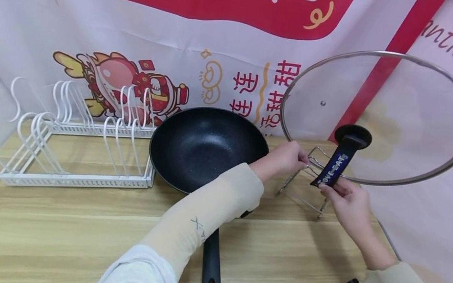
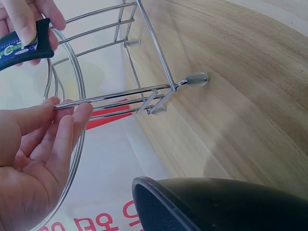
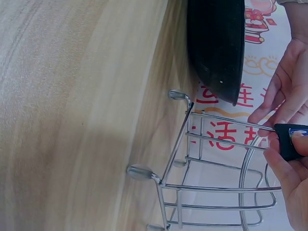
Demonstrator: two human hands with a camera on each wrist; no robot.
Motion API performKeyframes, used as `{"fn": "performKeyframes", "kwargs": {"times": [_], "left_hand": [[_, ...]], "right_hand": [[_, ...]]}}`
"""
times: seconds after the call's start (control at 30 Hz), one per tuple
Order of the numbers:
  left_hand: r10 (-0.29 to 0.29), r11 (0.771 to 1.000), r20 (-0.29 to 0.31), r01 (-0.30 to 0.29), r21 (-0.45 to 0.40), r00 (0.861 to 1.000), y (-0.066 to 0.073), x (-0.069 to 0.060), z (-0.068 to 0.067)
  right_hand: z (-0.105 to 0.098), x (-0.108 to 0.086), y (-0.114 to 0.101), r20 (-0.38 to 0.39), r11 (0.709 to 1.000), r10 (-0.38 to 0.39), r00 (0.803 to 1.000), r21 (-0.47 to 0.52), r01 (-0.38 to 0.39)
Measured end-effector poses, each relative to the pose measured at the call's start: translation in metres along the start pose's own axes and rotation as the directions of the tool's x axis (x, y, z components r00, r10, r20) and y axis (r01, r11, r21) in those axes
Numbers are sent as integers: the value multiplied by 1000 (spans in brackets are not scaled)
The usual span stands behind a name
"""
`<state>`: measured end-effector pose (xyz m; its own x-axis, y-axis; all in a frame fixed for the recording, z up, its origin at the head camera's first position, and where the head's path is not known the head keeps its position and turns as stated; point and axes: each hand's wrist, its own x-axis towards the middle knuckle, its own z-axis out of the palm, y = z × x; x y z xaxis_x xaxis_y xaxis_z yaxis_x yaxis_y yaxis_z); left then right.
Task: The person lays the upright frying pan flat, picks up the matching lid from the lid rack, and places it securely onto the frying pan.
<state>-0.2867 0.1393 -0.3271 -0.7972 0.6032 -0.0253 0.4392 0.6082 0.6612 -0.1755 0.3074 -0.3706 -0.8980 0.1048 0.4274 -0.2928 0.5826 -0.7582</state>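
A large clear glass lid (image 1: 420,120) with a metal rim stands tilted in a small chrome wire rack (image 2: 130,92). The lid's black handle (image 1: 336,164) carries a blue label with lettering. My right hand (image 1: 349,207) pinches the lower end of this handle between thumb and fingers, as the right wrist view also shows. With thumb and fingertips, my left hand (image 1: 282,161) pinches a top wire of the rack, left of the handle. Beside my left forearm sits a black frying pan (image 1: 208,144), partly covered by the sleeve.
A white rack (image 1: 77,182) with curved upright dividers stands left of the pan on the wood-grain table (image 1: 65,239). The pan's long handle (image 1: 212,270) points toward the table's front. Behind hangs a printed cloth (image 1: 159,30) with red lettering and cartoon figures.
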Motion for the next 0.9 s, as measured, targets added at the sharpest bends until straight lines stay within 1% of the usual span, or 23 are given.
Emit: {"fn": "performKeyframes", "kwargs": {"times": [0.1,0.2,0.43,0.5,0.6,0.67,0.77,0.9], "left_hand": [[36,999,16,-37,19,999,-1,1,-2],[64,998,25,-65,16,998,-2,1,-3],[73,997,37,-72,-24,997,-5,0,-4],[65,997,35,-63,-52,997,-6,-1,-6],[67,994,0,-66,-89,998,-8,-4,-11],[66,991,-42,-70,-113,997,-10,-6,-16],[86,988,-102,-98,-123,991,-14,-8,-24],[88,984,-137,-108,-143,987,-20,-11,-34]], "right_hand": [[-2,1,-1,3,1000,-14,1000,13,14],[-4,1,-2,9,1000,-25,1000,0,25],[-9,3,-9,23,998,-47,999,-29,48],[-10,3,-11,28,998,-46,999,-31,47],[-10,4,-13,34,998,-47,998,-35,48],[-10,5,-14,33,998,-56,998,-38,58],[-11,6,-15,30,996,-77,997,-52,78],[-10,9,-18,39,994,-92,995,-57,94]]}}
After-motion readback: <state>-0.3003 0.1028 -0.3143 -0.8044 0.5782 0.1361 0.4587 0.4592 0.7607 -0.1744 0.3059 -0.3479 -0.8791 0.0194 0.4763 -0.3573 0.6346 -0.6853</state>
